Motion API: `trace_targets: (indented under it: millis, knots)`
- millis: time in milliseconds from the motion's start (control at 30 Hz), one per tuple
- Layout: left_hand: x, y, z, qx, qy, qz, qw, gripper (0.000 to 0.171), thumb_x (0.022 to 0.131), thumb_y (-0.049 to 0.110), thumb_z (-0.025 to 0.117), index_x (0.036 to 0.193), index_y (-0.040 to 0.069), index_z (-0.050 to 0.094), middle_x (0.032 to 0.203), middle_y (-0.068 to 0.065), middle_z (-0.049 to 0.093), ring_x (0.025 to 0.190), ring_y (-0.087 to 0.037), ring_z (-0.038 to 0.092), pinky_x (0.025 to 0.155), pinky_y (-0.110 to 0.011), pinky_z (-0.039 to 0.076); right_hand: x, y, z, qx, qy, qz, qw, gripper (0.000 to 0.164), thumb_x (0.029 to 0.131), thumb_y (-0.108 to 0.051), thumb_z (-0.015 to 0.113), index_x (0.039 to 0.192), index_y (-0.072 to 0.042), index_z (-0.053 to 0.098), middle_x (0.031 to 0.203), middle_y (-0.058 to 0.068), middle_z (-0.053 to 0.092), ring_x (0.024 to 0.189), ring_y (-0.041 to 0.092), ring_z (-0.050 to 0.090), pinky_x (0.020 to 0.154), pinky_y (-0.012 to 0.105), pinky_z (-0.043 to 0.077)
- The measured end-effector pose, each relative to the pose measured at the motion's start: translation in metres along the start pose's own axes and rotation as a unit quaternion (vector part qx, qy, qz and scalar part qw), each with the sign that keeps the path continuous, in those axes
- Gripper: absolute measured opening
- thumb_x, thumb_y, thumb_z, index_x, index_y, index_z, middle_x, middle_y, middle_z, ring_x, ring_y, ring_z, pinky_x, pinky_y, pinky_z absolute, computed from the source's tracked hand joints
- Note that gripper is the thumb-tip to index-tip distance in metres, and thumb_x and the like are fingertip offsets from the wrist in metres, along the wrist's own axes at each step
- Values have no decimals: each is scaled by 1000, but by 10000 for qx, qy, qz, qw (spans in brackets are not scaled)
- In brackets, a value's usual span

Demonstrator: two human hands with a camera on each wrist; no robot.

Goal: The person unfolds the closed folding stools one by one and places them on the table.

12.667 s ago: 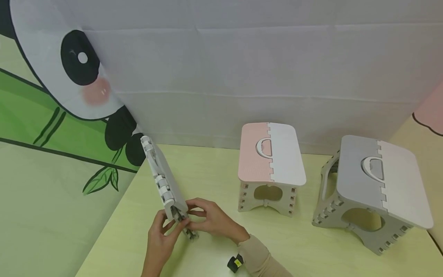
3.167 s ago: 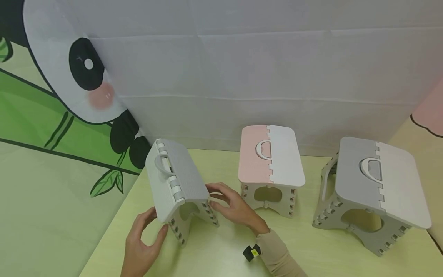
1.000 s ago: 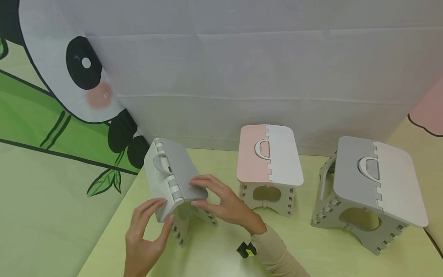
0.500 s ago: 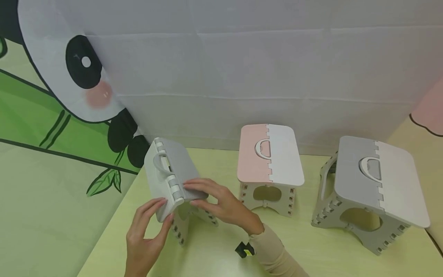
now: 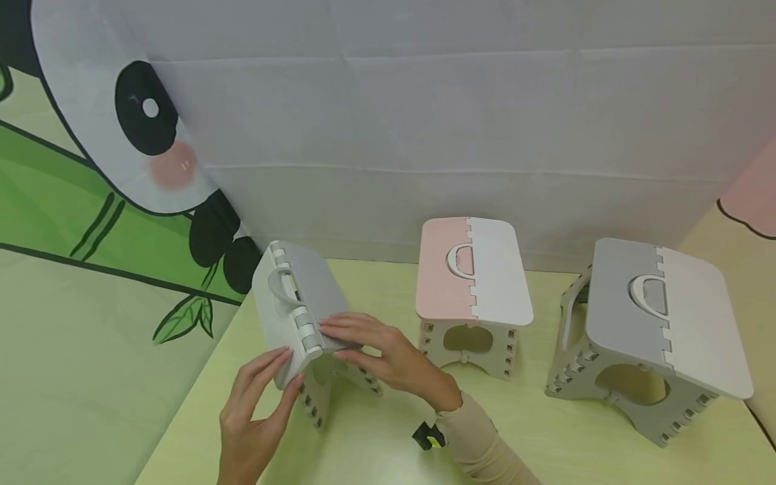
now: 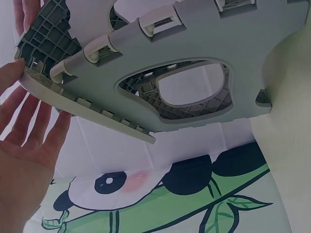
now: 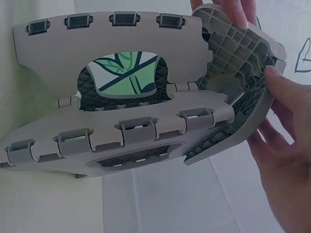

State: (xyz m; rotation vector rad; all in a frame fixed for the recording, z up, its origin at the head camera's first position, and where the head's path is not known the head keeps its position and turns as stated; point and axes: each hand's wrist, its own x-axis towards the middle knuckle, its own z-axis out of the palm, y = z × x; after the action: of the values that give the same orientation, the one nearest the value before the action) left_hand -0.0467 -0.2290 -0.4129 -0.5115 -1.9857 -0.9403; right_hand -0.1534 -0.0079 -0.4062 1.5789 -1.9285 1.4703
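A small grey-and-white folding step stool (image 5: 321,276) stands partly unfolded at the left of the table, its two top halves sloping like a roof from the hinge. My left hand (image 5: 251,417) grips the near corner of the white half, thumb below and fingers above. On the grey half, my right hand (image 5: 394,357) lays its fingers over the top near the hinge, with the thumb under the near edge. The left wrist view shows the stool's leg panel (image 6: 194,43) with an oval opening. Ribbed undersides (image 7: 233,58) of the top halves show in the right wrist view.
A pink-and-white step stool (image 5: 442,286) stands unfolded at the back middle. Further right is a larger grey-and-white stool (image 5: 624,303), also unfolded. A printed cloth (image 5: 388,121) hangs behind the table (image 5: 370,444). A black-and-yellow device (image 5: 427,436) sits by the right sleeve.
The stool was folded flat at first and has been spread into a roof shape. My right fingers have gone from its side onto the grey half, then slid slightly left towards the hinge.
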Motion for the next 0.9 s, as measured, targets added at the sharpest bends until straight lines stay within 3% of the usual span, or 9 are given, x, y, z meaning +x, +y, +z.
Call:
trace_targets:
  millis: [200, 533, 900]
  knots:
    - [-3, -4, -1, -31, -50, 99, 9999, 49, 101, 35, 68, 117, -11, 71, 118, -26, 66, 122, -15, 60, 101, -15, 48, 0, 1, -1, 59, -15, -37, 10000, 43, 95, 0, 71, 138, 2, 63, 144, 12, 61, 139, 25, 50, 115, 37, 42]
    - [8, 3, 0, -366, 113, 578, 9976, 40, 100, 24, 70, 112, -15, 71, 115, -30, 66, 120, -25, 61, 101, -19, 49, -1, 3, -2, 49, -34, -159, 9999, 41, 96, 1, 69, 137, 3, 63, 144, 13, 60, 139, 26, 50, 114, 37, 43]
    - [12, 4, -2, -251, 110, 766, 9967, 37, 100, 22, 69, 110, -14, 73, 112, -29, 67, 118, -26, 62, 104, -20, 48, -1, 5, -2, 91, -76, -153, 9998, 41, 96, 2, 68, 137, 2, 63, 145, 12, 60, 140, 26, 49, 116, 38, 41]
